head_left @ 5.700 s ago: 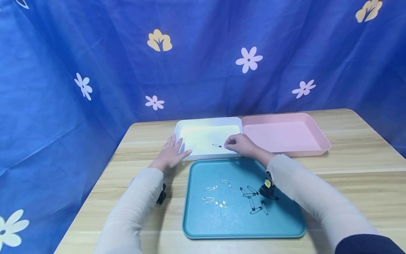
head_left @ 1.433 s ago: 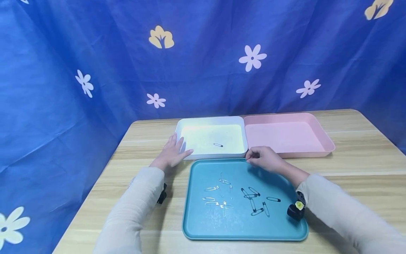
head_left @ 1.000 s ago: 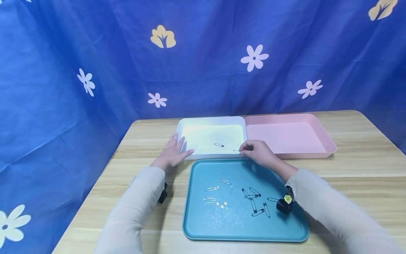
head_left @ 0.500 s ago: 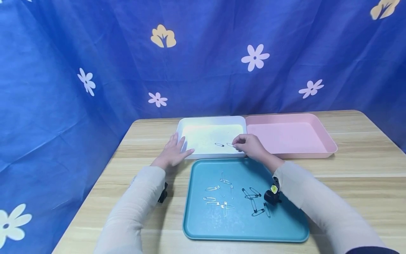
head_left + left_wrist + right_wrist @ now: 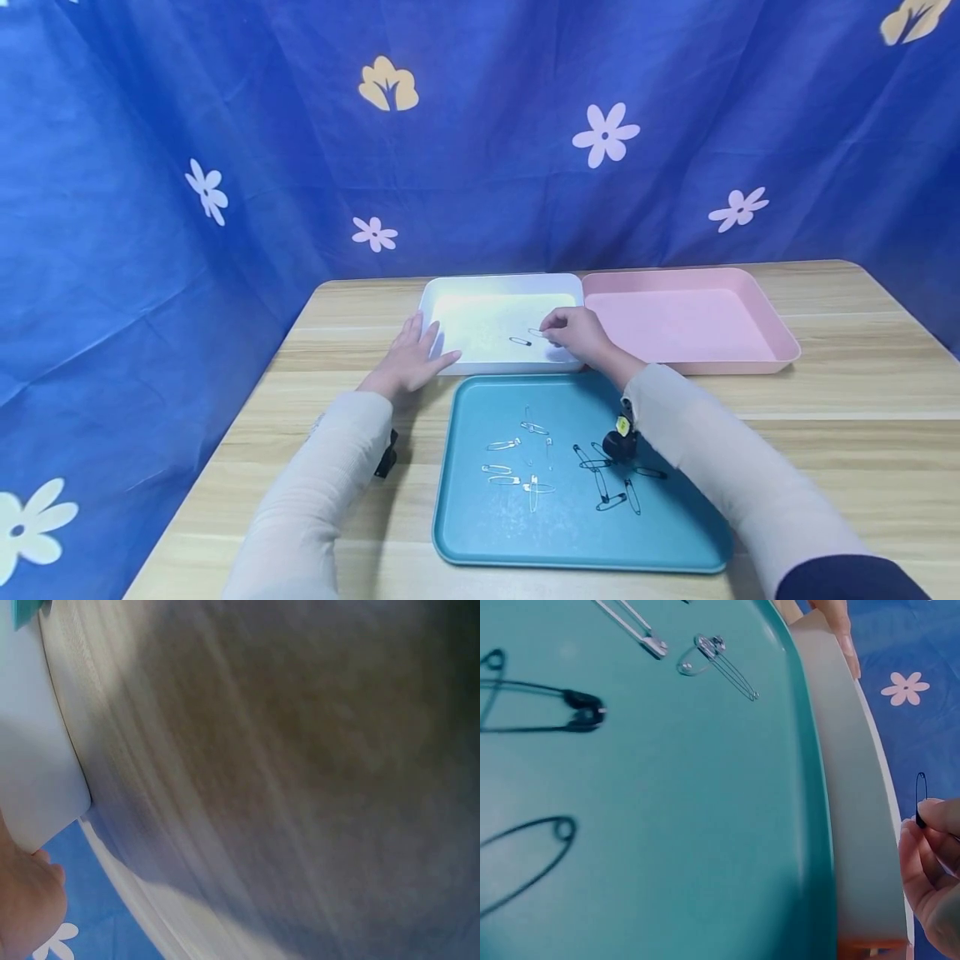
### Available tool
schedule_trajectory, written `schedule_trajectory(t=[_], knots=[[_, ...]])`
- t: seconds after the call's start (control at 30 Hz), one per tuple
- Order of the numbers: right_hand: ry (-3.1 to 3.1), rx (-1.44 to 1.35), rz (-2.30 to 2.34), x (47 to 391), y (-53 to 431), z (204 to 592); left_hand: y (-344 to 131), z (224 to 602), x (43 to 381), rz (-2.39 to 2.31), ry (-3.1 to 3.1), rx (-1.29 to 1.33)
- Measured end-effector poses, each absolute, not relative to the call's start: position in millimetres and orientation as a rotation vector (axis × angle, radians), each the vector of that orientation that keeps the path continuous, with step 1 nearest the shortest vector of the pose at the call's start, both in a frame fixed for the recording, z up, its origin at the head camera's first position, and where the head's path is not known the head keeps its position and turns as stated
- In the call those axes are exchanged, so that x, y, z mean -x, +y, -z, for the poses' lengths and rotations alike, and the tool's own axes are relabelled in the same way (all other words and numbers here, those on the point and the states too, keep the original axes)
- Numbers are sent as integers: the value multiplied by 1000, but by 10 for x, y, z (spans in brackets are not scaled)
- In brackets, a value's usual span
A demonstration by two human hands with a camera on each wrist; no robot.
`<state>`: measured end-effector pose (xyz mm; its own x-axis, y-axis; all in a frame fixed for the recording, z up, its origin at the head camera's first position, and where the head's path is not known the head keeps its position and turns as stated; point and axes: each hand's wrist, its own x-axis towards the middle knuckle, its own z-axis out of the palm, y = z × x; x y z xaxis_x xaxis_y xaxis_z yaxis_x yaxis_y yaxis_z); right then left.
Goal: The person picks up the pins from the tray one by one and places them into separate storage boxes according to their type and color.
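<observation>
My right hand (image 5: 580,335) pinches a safety pin (image 5: 921,796) by one end between thumb and fingertips, over the right part of the white tray (image 5: 480,364). In the right wrist view this pin looks dark; from the head it looks pale. A black-headed safety pin (image 5: 520,341) lies in the white tray just left of the hand. Spread fingers of my left hand (image 5: 408,360) rest at the left rim of that tray. Nearer me, the teal tray (image 5: 585,542) bears several silver safety pins (image 5: 501,469) on the left and several black safety pins (image 5: 602,479) on the right.
A pink tray (image 5: 682,325) stands against the right side of the white one. All three trays sit on a wooden table (image 5: 840,433). Behind the table hangs a blue flowered curtain (image 5: 480,167). My right forearm crosses the teal tray's right side.
From the teal tray's far rim, my right hand has moved left and away, bringing the pinched safety pin over the white tray. My left hand has stayed in place.
</observation>
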<state>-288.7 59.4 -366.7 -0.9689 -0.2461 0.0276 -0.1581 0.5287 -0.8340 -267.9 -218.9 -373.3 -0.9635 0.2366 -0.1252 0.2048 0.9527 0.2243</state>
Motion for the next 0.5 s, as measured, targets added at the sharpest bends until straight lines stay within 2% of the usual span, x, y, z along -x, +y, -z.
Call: schedule_trajectory(t=[0.5], knots=[[2740,383,1288,3073,426,3745,-2206,3759,2688,-324,2955,-330]])
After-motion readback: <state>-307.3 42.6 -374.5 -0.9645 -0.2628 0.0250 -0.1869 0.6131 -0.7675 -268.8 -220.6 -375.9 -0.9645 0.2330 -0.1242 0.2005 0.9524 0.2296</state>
